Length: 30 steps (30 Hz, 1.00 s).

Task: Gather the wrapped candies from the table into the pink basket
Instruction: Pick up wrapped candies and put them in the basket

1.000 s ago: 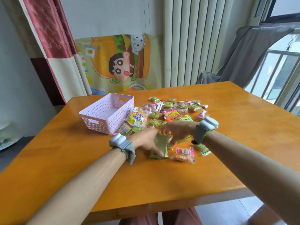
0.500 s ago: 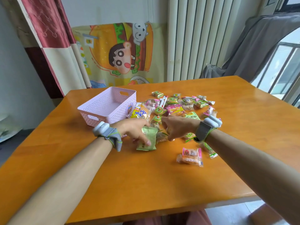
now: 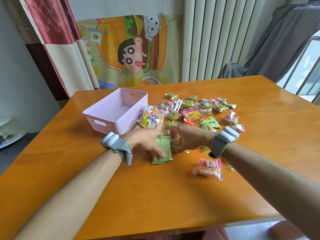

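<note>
The pink basket [image 3: 119, 110] stands left of centre on the orange table [image 3: 155, 196] and looks empty. A heap of wrapped candies [image 3: 192, 111] spreads to its right. My left hand [image 3: 146, 141] holds a flat green packet [image 3: 162, 149] just in front of the basket, thumb pressed on it. My right hand [image 3: 187, 138] is beside it, fingers curled around a few small wrapped candies [image 3: 174, 144] at the heap's near edge. A clear packet with orange and pink contents [image 3: 207, 168] lies alone nearer to me.
Both wrists carry grey straps with white devices. Behind the table hang a cartoon burger cloth [image 3: 131, 47], a red-and-cream curtain [image 3: 52, 40] and a white radiator [image 3: 213, 37]. A grey curtain and a window are at the right.
My left hand has carried the green packet leftward, closer to the basket. My right hand has closed in on the small candies beside it. The view has shifted slightly.
</note>
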Tool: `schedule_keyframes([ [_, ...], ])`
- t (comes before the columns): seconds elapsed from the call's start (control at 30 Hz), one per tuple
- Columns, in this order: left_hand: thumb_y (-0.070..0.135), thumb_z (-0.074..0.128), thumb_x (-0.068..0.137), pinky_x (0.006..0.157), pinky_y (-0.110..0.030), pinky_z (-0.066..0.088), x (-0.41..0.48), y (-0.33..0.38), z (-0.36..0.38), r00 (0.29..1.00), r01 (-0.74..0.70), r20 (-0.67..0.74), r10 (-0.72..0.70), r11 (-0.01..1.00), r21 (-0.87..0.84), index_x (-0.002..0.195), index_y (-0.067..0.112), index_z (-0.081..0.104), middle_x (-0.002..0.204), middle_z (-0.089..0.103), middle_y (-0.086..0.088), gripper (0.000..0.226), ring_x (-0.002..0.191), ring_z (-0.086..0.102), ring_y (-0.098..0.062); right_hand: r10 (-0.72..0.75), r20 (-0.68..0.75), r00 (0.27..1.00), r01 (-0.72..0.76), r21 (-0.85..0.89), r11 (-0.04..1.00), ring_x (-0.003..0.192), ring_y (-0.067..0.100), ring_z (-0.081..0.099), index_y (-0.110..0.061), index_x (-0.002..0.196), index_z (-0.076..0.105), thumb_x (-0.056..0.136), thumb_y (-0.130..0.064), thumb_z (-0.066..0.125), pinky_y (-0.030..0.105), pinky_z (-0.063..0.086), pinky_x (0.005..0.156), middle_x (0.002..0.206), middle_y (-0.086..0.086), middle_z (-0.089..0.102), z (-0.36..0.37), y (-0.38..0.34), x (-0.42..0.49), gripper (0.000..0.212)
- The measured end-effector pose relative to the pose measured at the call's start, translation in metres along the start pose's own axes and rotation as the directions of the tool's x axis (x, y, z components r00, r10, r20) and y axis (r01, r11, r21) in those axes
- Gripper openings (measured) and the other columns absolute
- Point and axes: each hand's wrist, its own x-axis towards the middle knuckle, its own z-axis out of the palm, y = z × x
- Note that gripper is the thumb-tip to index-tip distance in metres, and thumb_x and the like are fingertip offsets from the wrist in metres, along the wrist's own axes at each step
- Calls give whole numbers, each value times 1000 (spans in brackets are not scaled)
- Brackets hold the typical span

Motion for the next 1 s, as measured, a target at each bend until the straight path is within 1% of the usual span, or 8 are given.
schedule_keyframes([
  [0.07, 66, 79, 65, 81, -26, 44, 0, 1, 1, 1000, -27, -10, 27, 999, 20, 144, 23, 46, 136, 60, 1, 96, 110, 60, -17, -6, 11, 1000, 6, -5, 1000, 82, 18, 60, -18, 125, 49, 79, -36, 78, 35, 53, 67, 97, -1, 63, 0, 0, -1, 57],
  [0.2, 60, 78, 73, 62, -19, 45, -1, 0, -4, 998, -64, -8, 64, 997, -34, 124, 27, 55, 102, 65, 7, 65, 79, 63, 0, 22, 25, 999, -21, -13, 1000, 74, 13, 55, -21, 117, 59, 81, -40, 74, 25, 41, 59, 86, -7, 61, -8, 8, -2, 44],
  [0.33, 49, 78, 80, 71, -25, 45, -3, -9, -25, 991, -98, -111, 77, 977, -192, 118, 19, 58, 90, 59, 14, 52, 96, 63, -23, 88, -64, 994, -81, 100, 992, 65, 7, 59, -17, 109, 62, 83, -39, 76, 21, 43, 52, 82, -9, 64, -28, 13, 5, 37],
  [0.4, 46, 79, 80, 75, -21, 47, -5, -17, -40, 978, -102, -202, 54, 966, -236, 124, 18, 57, 104, 64, 9, 56, 104, 65, -25, 120, -110, 987, -100, 173, 980, 67, 12, 66, -16, 110, 61, 83, -41, 77, 27, 54, 54, 95, 0, 69, -41, 11, 13, 41],
  [0.5, 32, 78, 85, 58, -27, 57, -8, -32, -60, 969, -56, -238, -66, 879, -474, 143, 7, 41, 116, 66, -10, 73, 77, 72, -24, 162, -170, 972, -104, 308, 946, 70, 25, 72, -13, 110, 59, 82, -39, 79, 36, 61, 55, 102, 8, 70, -60, 0, 32, 44],
  [0.63, 19, 76, 88, 45, -23, 54, -13, -62, -84, 929, -94, -337, -153, 784, -614, 124, 6, 49, 70, 73, -3, 47, 53, 71, -19, 207, -258, 944, -72, 450, 890, 55, 19, 66, -11, 111, 59, 81, -36, 80, 31, 54, 44, 92, 9, 73, -80, -20, 65, 44],
  [0.9, 10, 65, 91, 82, -48, 61, -9, -123, -93, 775, -13, -470, -423, 732, -681, 100, 7, 58, 80, 75, -20, 12, 75, 75, -31, 242, -287, 927, 9, 660, 751, 53, 18, 52, -11, 118, 53, 81, -25, 80, 25, 43, 44, 80, 9, 64, -87, -63, 142, 48],
  [1.0, 17, 60, 95, 89, -41, 57, -5, -134, -84, 760, 52, -467, -452, 758, -650, 131, 8, 49, 98, 75, -12, 39, 92, 74, -27, 282, -291, 914, -3, 690, 724, 58, 21, 58, -13, 116, 54, 79, -26, 80, 28, 49, 49, 84, 10, 66, -82, -73, 164, 46],
])
